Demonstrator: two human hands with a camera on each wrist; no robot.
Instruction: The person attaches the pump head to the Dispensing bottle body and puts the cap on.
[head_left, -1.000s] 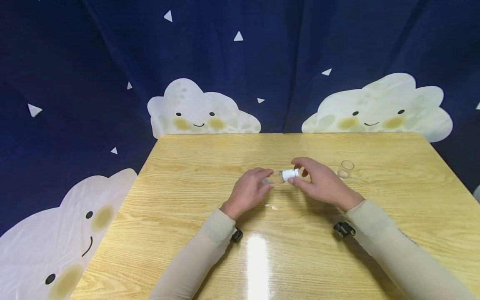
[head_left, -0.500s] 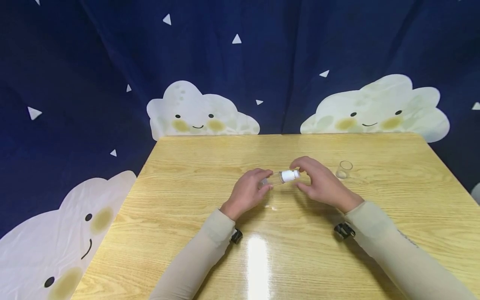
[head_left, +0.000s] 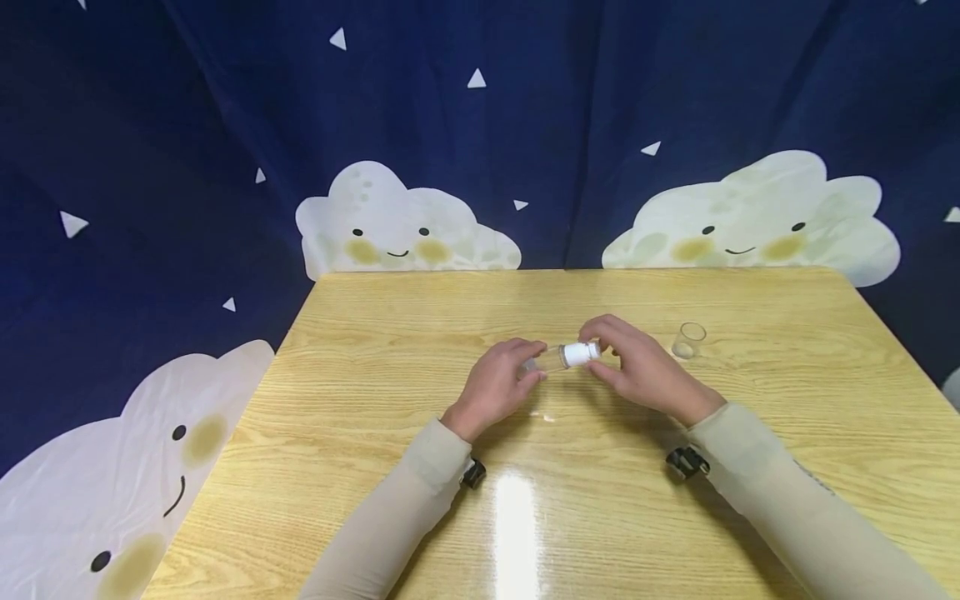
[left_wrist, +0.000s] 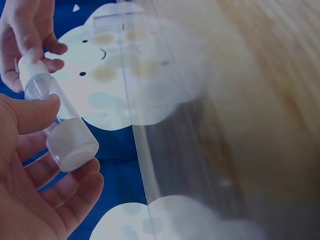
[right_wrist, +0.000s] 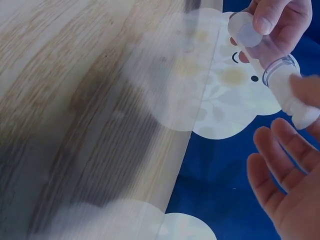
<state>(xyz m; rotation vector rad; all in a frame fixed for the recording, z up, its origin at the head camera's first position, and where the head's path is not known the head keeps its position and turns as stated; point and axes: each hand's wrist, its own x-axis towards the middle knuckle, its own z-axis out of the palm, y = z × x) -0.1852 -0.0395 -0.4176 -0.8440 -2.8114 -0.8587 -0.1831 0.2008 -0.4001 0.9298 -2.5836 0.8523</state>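
A small clear bottle [head_left: 553, 358] with a white pump top [head_left: 577, 354] lies nearly level in the air above the table, its top end to the right. My left hand [head_left: 491, 385] grips the bottle's base end between thumb and fingers. My right hand [head_left: 637, 367] pinches the white top with thumb and index finger. In the right wrist view, the other fingers [right_wrist: 267, 190] of that hand are spread away from the bottle. The left wrist view shows the bottle's whitish base [left_wrist: 74, 145] against my left fingers. A clear cylindrical cap [head_left: 688, 340] stands on the table behind the right hand.
The wooden table [head_left: 360, 333] reaches back to a dark blue curtain [head_left: 540, 100] printed with smiling clouds. A bright light reflection [head_left: 514, 533] shows on the table in front. Black wrist straps [head_left: 686, 462] sit on both sleeves.
The right thumb and index finger parted from the white top half a second ago and have closed on it again. The left hand, bottle and clear cap stay in place.
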